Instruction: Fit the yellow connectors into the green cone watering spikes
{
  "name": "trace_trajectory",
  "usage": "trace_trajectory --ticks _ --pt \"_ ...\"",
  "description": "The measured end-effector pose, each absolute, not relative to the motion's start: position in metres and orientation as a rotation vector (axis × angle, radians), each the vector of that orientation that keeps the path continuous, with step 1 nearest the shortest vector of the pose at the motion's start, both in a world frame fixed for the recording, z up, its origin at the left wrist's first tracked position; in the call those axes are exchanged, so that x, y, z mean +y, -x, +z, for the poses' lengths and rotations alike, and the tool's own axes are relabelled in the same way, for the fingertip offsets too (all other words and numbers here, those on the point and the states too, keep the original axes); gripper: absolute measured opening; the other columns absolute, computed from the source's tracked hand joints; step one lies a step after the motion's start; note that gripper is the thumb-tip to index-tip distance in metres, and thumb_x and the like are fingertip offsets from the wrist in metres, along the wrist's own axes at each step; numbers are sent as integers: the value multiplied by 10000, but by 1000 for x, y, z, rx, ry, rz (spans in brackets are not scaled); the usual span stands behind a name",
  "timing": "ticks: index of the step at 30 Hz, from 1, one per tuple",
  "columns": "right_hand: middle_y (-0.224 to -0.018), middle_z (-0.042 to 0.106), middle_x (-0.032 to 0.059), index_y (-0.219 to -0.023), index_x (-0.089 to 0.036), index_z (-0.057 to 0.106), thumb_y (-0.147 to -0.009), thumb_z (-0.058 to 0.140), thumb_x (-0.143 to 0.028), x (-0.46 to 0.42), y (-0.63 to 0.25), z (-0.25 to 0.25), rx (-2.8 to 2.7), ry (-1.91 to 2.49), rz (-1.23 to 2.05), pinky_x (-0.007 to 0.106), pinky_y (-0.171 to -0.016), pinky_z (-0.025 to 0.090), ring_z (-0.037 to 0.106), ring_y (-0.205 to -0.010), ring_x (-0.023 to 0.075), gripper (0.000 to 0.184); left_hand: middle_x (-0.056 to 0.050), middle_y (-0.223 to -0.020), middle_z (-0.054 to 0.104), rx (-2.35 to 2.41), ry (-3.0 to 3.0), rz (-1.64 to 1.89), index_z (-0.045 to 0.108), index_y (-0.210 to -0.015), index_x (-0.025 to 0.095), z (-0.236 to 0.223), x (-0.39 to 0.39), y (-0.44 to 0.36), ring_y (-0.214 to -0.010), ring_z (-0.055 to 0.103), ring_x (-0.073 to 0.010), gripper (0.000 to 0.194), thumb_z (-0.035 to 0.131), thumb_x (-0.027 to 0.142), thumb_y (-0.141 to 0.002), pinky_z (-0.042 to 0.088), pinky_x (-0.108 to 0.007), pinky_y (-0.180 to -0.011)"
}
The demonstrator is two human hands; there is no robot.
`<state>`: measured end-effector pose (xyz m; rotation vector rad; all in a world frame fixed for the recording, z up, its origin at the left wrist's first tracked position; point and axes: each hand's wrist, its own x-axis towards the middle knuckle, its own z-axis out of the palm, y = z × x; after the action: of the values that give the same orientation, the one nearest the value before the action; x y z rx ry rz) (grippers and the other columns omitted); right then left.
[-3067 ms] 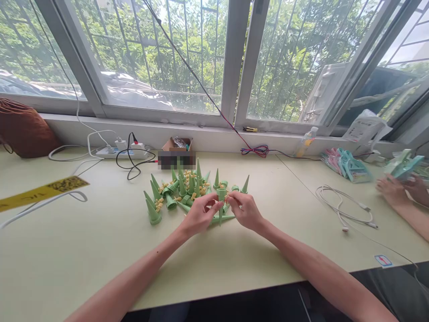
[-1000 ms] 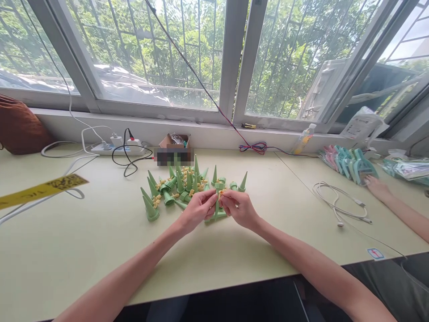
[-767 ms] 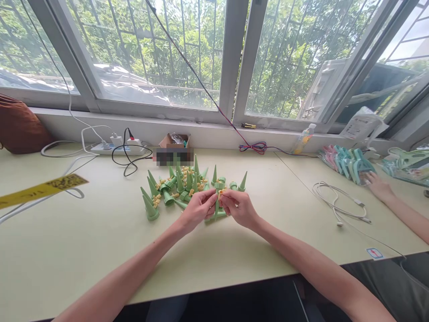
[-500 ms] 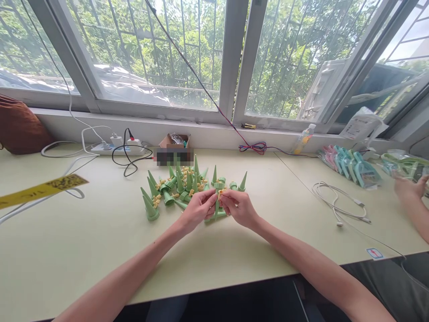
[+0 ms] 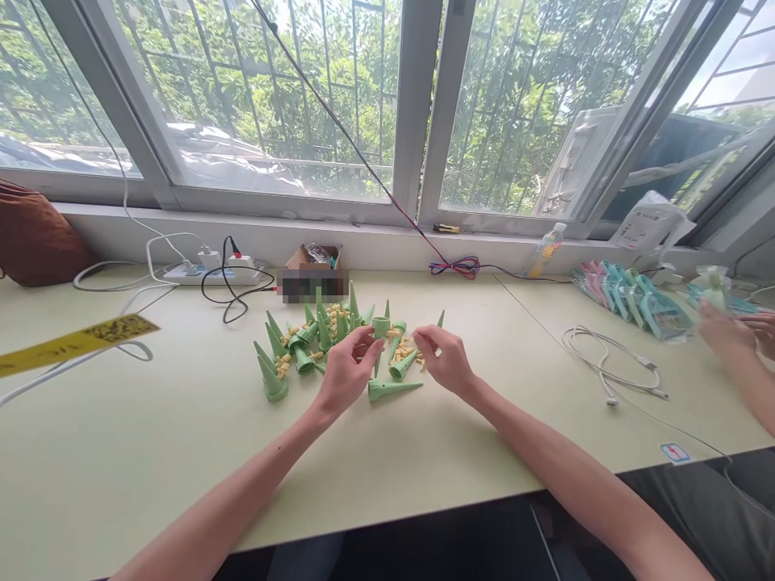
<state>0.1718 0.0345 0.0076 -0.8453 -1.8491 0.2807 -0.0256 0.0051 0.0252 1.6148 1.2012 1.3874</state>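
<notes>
Spike of tapered green plastic [image 5: 381, 327] sits gripped in the left hand [image 5: 347, 373], above the pale surface [image 5: 327, 476].
Its long axis stands near vertical, socket up, tip down; the right hand [image 5: 446, 359], near small yellow plastic pieces [image 5: 401, 352], is half curled, contents unclear.

A green spike [image 5: 381, 327] is held collar-up in the left hand [image 5: 349, 367], its tapered point directed downward. A second spike [image 5: 395, 390] is laid on its side on the counter [image 5: 151, 452], open end leftward. Beyond, green cones [image 5: 324, 334] and small yellow fittings [image 5: 282, 365] are intermixed, several cones stood upright.
</notes>
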Motion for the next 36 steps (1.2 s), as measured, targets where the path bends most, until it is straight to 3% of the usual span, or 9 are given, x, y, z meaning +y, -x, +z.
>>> trace_trajectory --ticks 4,11,22,36 --pt "-809 665 43 -909 -180 622 -993 454 -330 40 -175 6 -1859 932 230 235 -585 445 529 -607 122 240 -12 -773 628 1306 -1727 1429 539 -1085 180 26 5 26 -608 582 -128 335 628 409 -857 433 -211 -506" --pt "-923 670 42 -964 -188 616 -972 467 -233 43 -178 3 -1943 1028 215 245 -625 436 512 -586 113 156 56 -678 560 1389 -1993 1299 456 -1323 242 22 6 29 -497 444 -89 420 530 324 -918 413 -203 -529" --pt "-960 656 46 -986 -195 622 -948 484 -168 44 -179 -1 -2036 1108 247 250 -640 429 514 -596 117 145 45 -664 590 1499 -2150 1136 505 -1310 199 16 8 32 -478 403 -105 405 501 309 -921 415 -229 -580" --pt "-903 649 30 -992 -192 641 -941 495 -116 45 -180 1 -2113 1167 210 241 -682 423 537 -645 124 173 20 -700 600 1520 -2271 1026 535 -1201 200 12 10 33 -528 473 -130 312 503 305 -909 462 -281 -679"
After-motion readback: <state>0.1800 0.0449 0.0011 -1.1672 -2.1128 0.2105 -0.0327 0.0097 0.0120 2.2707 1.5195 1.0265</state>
